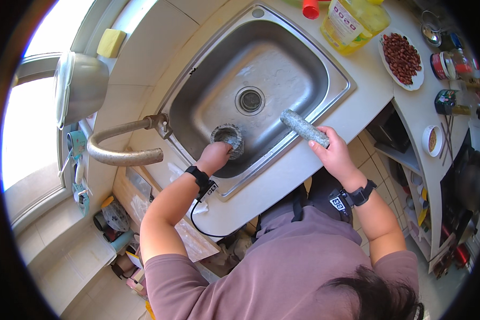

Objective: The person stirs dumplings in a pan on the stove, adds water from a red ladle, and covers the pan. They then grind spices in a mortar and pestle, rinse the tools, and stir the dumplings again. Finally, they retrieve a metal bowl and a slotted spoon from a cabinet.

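Observation:
My left hand (pixel 215 157) grips the near side of a grey stone mortar (pixel 233 135), which is inside the stainless steel sink (pixel 220 84) at its lower left. Some of my left fingers are hidden by the mortar's rim. A grey speckled stone pestle (pixel 302 126) is held by its near end in my right hand (pixel 333 150). Its far end reaches over the sink's right edge, apart from the mortar. Beyond the mortar lies the round drain (pixel 250 101). Wet patches show on the sink floor.
A curved metal faucet (pixel 120 154) juts out left of the sink. Behind the right rim stands a yellow detergent bottle (pixel 354 26), near a white plate (pixel 411 85) of reddish beans or peanuts. A cleaver (pixel 139 183) lies at lower left. A yellow sponge (pixel 111 43) rests on the ledge.

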The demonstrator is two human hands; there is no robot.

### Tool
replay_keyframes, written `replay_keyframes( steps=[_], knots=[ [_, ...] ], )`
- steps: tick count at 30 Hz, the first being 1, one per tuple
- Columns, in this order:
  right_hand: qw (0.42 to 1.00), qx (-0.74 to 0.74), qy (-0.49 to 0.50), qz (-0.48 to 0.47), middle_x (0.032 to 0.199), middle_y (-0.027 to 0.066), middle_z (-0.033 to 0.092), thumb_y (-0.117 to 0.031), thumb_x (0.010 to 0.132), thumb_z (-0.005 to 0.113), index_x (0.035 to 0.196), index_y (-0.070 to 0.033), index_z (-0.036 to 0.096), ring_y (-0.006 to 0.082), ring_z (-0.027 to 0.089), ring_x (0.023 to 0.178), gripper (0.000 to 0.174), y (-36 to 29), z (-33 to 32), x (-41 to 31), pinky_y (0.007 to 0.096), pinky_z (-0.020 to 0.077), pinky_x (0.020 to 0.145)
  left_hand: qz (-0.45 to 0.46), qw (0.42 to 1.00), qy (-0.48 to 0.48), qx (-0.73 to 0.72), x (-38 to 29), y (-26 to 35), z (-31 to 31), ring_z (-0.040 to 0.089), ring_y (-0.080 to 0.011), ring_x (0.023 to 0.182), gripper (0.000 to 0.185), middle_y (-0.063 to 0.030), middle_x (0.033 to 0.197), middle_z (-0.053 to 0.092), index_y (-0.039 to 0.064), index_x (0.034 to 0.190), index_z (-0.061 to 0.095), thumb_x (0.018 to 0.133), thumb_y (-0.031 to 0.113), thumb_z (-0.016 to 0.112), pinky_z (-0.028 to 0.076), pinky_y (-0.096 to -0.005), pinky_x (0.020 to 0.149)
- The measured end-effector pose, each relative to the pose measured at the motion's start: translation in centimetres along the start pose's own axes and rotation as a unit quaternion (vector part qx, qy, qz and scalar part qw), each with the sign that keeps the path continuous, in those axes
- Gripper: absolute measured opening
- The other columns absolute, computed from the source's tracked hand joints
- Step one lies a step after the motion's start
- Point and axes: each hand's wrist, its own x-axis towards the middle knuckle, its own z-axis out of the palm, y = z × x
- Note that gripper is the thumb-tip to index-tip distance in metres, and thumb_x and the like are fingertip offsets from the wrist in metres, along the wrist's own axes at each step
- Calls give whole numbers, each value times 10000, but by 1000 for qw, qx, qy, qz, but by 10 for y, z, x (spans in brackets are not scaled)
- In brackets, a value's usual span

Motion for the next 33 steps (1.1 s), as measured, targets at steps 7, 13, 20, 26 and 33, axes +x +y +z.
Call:
replay_keyframes(
  steps=[7,13,20,26,33],
  knots=[
    [997,-8,-80,12,844,172,620,-222,800,648,1062,37,509,253,614,754,393,-10,28,9,335,481,672,-12,977,107,-181,-19,-6,-5,611,-314,839,200,-168,865,636,49,990,642,804,97,582,483,-345,759],
    [988,-19,-151,-1,856,193,621,-249,798,639,1075,43,505,283,618,769,424,-22,58,16,349,481,674,-109,854,508,-30,-51,-58,-56,485,-394,1063,505,-190,1163,515,36,1244,437,756,-4,560,411,-409,905],
    [978,-78,-191,0,894,209,619,-267,783,640,1088,39,510,320,612,823,451,-29,91,17,364,479,729,-108,931,339,-81,-63,-86,-47,474,-365,1130,532,-215,1196,502,27,1264,419,749,16,552,385,-400,953],
    [972,-99,-214,12,896,212,618,-267,780,636,1098,39,508,308,617,820,460,-32,108,15,356,482,725,-117,807,215,-538,-71,-7,-24,513,-235,1110,327,-121,1175,540,-22,1204,467,900,98,474,402,-312,954],
    [972,-137,-188,12,836,206,622,-271,779,623,1101,53,502,301,618,749,473,-28,119,8,362,485,689,-128,516,130,-837,-42,25,-16,529,-208,1078,296,-133,1152,542,-78,1147,483,944,124,410,408,-286,974]
  ],
)
